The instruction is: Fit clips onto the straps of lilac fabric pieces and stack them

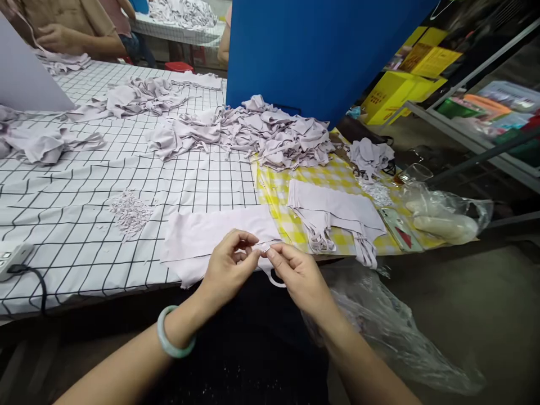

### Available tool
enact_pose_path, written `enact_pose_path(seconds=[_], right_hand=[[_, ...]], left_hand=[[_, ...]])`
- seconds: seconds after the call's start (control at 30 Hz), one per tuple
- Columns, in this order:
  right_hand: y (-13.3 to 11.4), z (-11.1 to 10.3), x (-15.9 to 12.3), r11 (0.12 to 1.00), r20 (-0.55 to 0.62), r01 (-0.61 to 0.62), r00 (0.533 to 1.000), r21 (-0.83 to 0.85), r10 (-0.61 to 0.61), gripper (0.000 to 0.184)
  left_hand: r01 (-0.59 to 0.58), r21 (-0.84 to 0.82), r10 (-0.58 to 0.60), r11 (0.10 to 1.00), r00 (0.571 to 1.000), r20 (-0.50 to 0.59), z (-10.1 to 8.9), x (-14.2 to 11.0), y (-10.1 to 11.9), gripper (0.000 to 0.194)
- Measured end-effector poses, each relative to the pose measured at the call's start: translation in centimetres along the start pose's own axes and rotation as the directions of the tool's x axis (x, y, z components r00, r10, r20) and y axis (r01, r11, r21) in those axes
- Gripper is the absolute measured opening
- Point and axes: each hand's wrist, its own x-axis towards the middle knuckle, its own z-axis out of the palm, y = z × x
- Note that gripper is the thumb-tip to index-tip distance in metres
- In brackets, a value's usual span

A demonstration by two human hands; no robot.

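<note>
My left hand [230, 267] and my right hand [295, 273] meet at the table's front edge, both pinching the edge of a pale lilac fabric piece [202, 236] that lies flat on the checked cloth. A thin loop of the fabric hangs below my right fingers. A green bangle [171, 337] sits on my left wrist. Just right of my hands, a neat stack of flat lilac pieces [337, 211] rests on the yellow checked cloth [274, 197].
A big heap of crumpled lilac pieces [261, 132] lies farther back, with smaller heaps to the left. Small fabric scraps [129, 211] lie at left. A phone [399, 228], clear plastic bags [447, 216], a blue panel [312, 50] and another person's hand [54, 36] are around.
</note>
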Motion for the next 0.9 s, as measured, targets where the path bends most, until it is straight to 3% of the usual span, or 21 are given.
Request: enact_pose_path(seconds=[0.07,0.13,0.27,0.4,0.47,0.53,0.67,0.8,0.9], right_hand=[[0.4,0.3,-0.5,0.998,-0.008,0.003,1.0,-0.057,-0.003,0.032],[0.6,0.5,-1.0,0.991,-0.005,0.009,1.0,-0.134,-0.01,0.032],[0.9,0.6,-2.0,0.961,0.022,0.015,1.0,-0.277,-0.009,0.031],[1.7,0.5,-3.0,0.983,0.066,-0.022,0.997,-0.184,0.034,0.033],[2.3,0.5,-3.1,0.994,0.061,-0.052,0.996,-0.094,0.058,0.032],[2.8,0.4,-2.7,0.997,0.032,-0.069,0.997,-0.046,0.071,0.031],[3.5,0.6,-0.6,0.976,-0.023,-0.188,0.981,0.108,0.191,0.032],[3.7,1.7,1.6,0.851,0.034,-0.359,0.926,0.383,0.376,0.031],[3.6,2.6,2.6,0.792,0.052,-0.403,0.902,0.459,0.429,0.023]], left_hand=[[-0.118,0.165,0.12,0.979,0.993,-0.003,0.1,-0.7,-0.6,0.007],[-0.148,0.229,0.14,0.962,0.989,0.053,0.2,-1.2,-1.1,0.005],[-0.012,0.217,-0.008,0.976,0.996,0.092,0.0,-1.7,-1.4,0.009],[0.131,0.141,-0.146,0.981,0.985,0.097,0.0,-2.1,-1.4,0.012],[0.058,0.181,-0.081,0.982,0.989,0.122,-0.1,-2.1,-1.6,0.011],[-0.091,0.266,0.044,0.96,0.983,0.177,-0.4,-1.6,-2.1,0.01],[-0.344,0.507,0.249,0.79,0.937,0.247,-2.3,0.9,-3.8,0.014],[-0.437,0.668,0.189,0.603,0.891,0.412,-3.6,3.0,-5.6,0.024],[-0.447,0.724,0.179,0.526,0.89,0.42,-3.4,3.5,-6.7,0.017]])
